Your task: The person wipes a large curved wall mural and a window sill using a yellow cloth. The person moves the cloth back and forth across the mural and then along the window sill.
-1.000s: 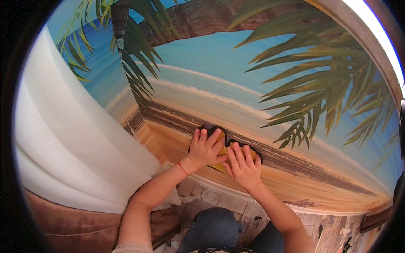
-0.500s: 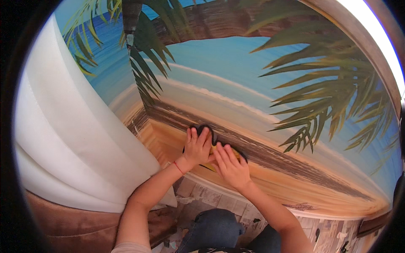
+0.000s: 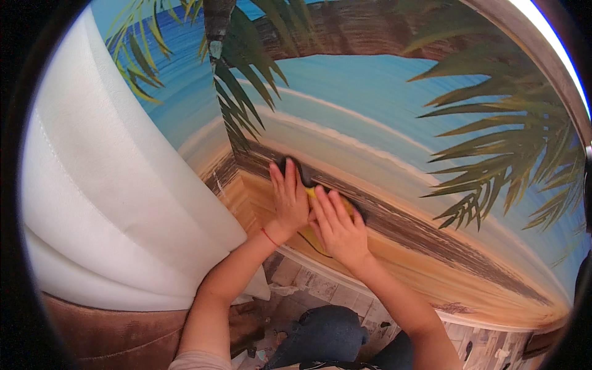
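Note:
Against the low part of a painted wall [image 3: 376, 246] lies a flat yellow piece with a black edge [image 3: 311, 192], mostly covered by my hands. My left hand [image 3: 290, 200] rests flat on its left part, fingers stretched upward, with a thin red string round the wrist. Beside it my right hand [image 3: 342, 231] lies over the right part, fingers extended and thumb side close to the left hand. Both palms face the wall, and neither hand is wrapped round anything. What the piece depicts or is made of, I cannot tell.
White padded upholstery [image 3: 123, 185] rises on the left above a brown fabric base [image 3: 117, 327]. Palm leaves and sea are painted on the wall. Below, wood-patterned flooring [image 3: 308, 280] carries small scraps, near my jeans-clad knee [image 3: 324, 333]. A bright light strip [image 3: 558, 49] curves at upper right.
The view has shifted, so the wall and upholstery appear farther right. My left hand's fingers point more steeply upward. Both hands remain on the yellow and black piece.

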`<action>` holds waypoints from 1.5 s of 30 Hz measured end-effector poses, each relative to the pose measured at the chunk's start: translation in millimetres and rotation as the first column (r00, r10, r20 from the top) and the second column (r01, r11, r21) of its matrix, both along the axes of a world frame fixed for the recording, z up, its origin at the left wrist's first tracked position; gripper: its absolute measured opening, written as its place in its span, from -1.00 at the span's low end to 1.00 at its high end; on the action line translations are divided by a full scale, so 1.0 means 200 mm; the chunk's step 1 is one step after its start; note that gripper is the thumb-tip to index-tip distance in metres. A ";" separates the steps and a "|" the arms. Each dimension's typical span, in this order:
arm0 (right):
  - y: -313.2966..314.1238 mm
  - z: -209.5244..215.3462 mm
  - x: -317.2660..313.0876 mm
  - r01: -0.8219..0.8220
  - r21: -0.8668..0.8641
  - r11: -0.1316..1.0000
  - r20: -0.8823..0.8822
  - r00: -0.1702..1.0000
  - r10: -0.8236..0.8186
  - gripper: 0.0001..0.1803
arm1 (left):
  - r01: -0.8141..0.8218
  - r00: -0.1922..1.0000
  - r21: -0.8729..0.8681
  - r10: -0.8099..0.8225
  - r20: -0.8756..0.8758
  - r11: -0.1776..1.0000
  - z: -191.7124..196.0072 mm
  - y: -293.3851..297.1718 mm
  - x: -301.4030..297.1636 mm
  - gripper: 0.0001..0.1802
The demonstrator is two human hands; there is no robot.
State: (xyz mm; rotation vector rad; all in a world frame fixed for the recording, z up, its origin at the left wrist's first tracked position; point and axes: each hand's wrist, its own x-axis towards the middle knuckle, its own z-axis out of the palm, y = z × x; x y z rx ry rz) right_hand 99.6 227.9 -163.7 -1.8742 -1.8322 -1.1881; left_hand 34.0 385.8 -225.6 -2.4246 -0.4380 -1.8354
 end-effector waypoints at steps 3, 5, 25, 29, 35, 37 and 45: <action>-0.03 -0.18 0.03 -0.075 -0.161 0.984 -0.050 0.996 0.068 -0.44 | -0.010 0.994 0.015 0.012 -0.108 1.000 -0.23 -0.02 -0.05 -0.04; -0.03 -0.16 0.02 -0.063 -0.191 0.980 -0.028 0.998 0.059 -0.44 | -0.012 0.991 0.008 0.013 -0.131 1.000 -0.27 0.01 -0.06 -0.03; 0.18 -0.31 -0.08 -0.237 -0.359 0.903 -0.181 0.966 0.182 -0.37 | 0.019 0.996 -0.459 -0.055 -0.066 0.888 -0.35 0.04 -0.21 -0.14; 0.23 -0.01 -0.11 -0.166 -0.219 0.962 -0.108 0.984 0.145 -0.37 | -0.018 0.999 -0.269 0.004 -0.053 0.963 -0.05 0.18 -0.22 -0.14; 0.38 0.01 -0.17 -0.188 -0.190 0.964 -0.053 0.982 0.181 -0.43 | -0.005 1.000 -0.243 0.007 0.008 0.970 -0.20 0.32 -0.24 -0.28; 0.40 -0.16 -0.17 -0.161 -0.288 0.944 0.015 0.985 0.173 -0.40 | -0.098 0.988 -0.342 0.050 -0.146 0.935 -0.38 0.31 -0.27 -0.30; 0.16 -0.74 -0.03 -0.158 -0.489 0.858 -0.075 0.987 0.139 -0.37 | -0.177 0.916 -0.516 -0.052 -0.398 0.838 -0.95 -0.05 -0.25 -0.22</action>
